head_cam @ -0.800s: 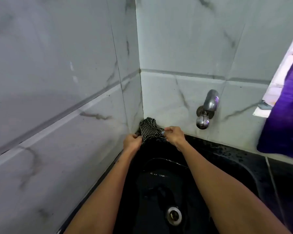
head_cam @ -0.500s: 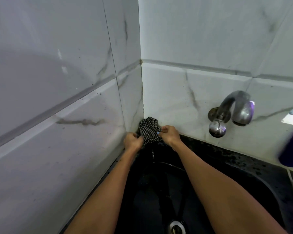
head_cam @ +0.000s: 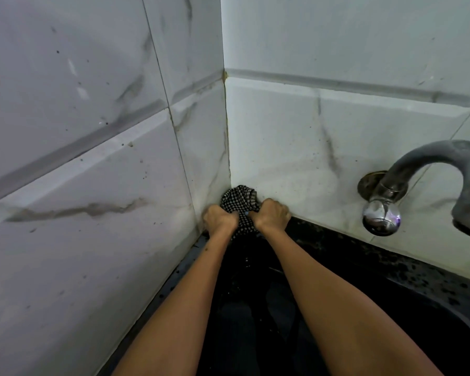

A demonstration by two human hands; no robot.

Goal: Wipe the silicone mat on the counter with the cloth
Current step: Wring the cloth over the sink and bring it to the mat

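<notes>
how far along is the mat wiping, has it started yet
Not started, going by this view. Done: the checked cloth is in hand. In hand: the left hand and right hand both grip it, bunched, over the black sink, apparently wringing it. Left: no mat is in view, so the wiping itself remains.

Cloth (head_cam: pixel 239 206): black-and-white small check, with a plain grey band along its upper edge.
Wall tiles (head_cam: pixel 337 126): white marble pattern, grey veining, darker grey border strip, dark specks.
Sink (head_cam: pixel 432 329): glossy black.
Counter ledge (head_cam: pixel 377 256): black with pale speckles.
Tap (head_cam: pixel 429 161): dull grey spout, shiny chrome knob.
</notes>
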